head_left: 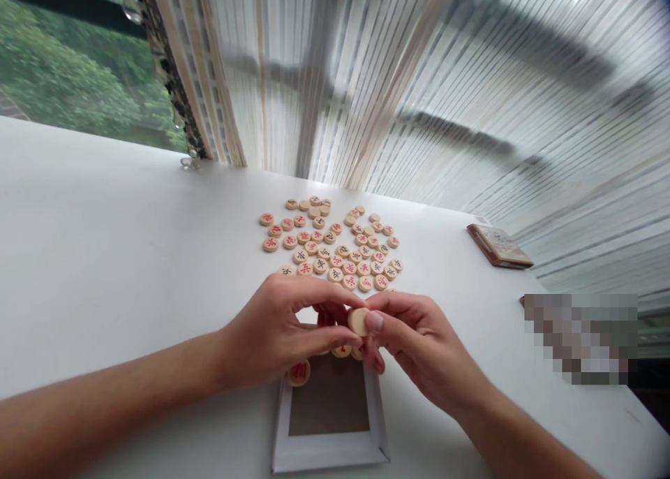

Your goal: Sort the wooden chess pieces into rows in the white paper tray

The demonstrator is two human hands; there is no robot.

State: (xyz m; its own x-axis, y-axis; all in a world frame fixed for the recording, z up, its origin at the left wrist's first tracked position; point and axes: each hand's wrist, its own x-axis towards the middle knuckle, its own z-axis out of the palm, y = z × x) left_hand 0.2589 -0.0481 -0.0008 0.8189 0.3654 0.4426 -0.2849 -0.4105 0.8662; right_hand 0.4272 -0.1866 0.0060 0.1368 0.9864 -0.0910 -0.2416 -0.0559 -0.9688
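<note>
Both my hands meet above a shallow white box [329,451] with a brown inside. Between the fingertips of my left hand [293,325] and my right hand [413,339] is a round wooden xiangqi piece [359,322], its plain side towards me. Thumb and fingers of each hand pinch at it. Along the far end of the box sit a few pieces, among them a red-marked piece [342,349]. Another red-marked piece [298,373] rests at the box's left edge, below my left hand. My hands partly hide the box's far end.
Many loose pieces [350,268] with red or black characters, some showing plain sides, lie spread on the white table [130,255] beyond my hands. A small brown box [500,246] lies at the right. Behind the table hang striped string curtains [335,81] and a window [78,67].
</note>
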